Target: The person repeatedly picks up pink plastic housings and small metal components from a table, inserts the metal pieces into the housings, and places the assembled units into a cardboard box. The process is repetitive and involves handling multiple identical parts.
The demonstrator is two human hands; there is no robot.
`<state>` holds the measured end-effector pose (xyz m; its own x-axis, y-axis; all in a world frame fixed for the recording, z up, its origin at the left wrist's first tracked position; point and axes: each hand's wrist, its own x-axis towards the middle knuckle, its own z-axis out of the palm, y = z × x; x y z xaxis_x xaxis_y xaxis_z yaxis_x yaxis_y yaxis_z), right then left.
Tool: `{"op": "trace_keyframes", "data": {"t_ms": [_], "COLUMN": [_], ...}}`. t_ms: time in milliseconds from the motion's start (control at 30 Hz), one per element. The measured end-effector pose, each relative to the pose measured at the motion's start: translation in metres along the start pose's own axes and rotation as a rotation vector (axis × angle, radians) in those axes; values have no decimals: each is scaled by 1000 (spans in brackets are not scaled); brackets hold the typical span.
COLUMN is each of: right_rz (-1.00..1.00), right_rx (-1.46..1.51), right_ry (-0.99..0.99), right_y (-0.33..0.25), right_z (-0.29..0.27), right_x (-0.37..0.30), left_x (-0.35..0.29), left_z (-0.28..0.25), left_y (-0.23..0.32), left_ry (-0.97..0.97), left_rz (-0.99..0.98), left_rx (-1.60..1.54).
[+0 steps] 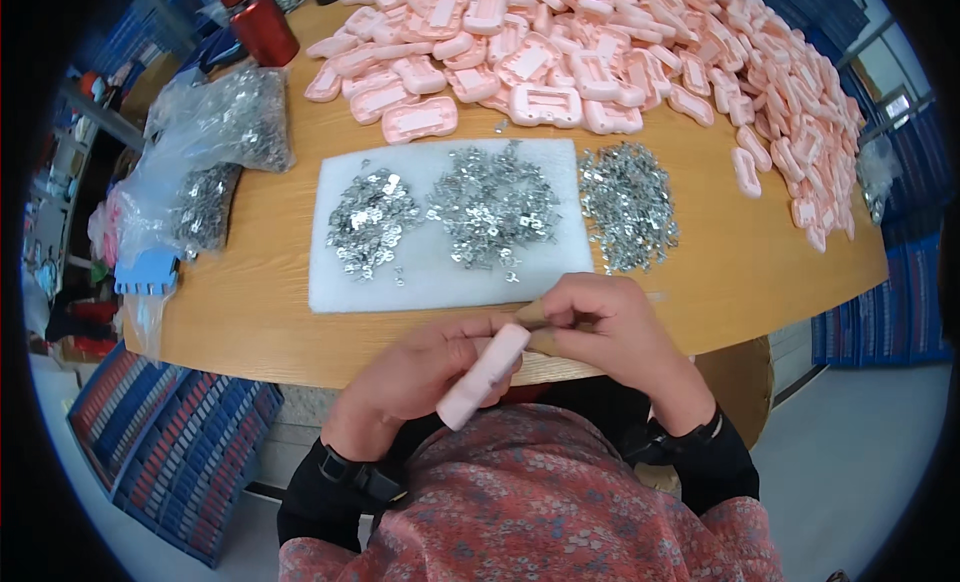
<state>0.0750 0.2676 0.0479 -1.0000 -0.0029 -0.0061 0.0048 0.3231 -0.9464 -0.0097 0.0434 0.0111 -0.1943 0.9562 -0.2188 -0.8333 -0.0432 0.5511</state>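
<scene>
My left hand (405,374) is closed around a pink plastic casing (484,378), tilted and seen on its edge, at the table's near side. My right hand (625,334) is beside its upper end, thumb and fingers pinched together. Tan coverings show on those fingertips, and whatever lies between them is hidden. Just beyond the hands lies a white foam sheet (328,227). It carries a left pile of small metal pieces (372,222) and a wider middle pile of metal pieces (495,204). Another metal pile (628,204) sits right of the sheet, on the wood.
A large heap of pink casings (545,67) covers the far and right parts of the wooden table (715,282). At left are clear plastic bags of metal pieces (225,122), a blue plastic piece (147,272) and a red bottle (262,27). Blue racks (170,452) stand below.
</scene>
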Motion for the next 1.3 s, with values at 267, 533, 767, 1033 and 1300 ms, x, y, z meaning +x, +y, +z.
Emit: {"op": "trace_keyframes", "data": {"t_ms": [267,533,767,1033,1300], "right_rz": [-84,-441,-491,-364,-216], "right_rx": [-401,-644,-805,-909,-782], "right_ry": [53,-54,-149,-117,83], "right_y": [-9,-7,-3,-17,-9], "right_z": [15,66,82,55,-1], "right_x": [35,100,116,90,66], "left_x": [-31,-63,-72,-62,-45], "left_z": [-19,-25,-32,-18,-27], "left_y": [-15,-12,-17,-8,-8], "left_ry": [177,135,233,168,170], "left_rz": [210,305,257,224,317], "left_rx": [-151,-319,-141,-55,-114]}}
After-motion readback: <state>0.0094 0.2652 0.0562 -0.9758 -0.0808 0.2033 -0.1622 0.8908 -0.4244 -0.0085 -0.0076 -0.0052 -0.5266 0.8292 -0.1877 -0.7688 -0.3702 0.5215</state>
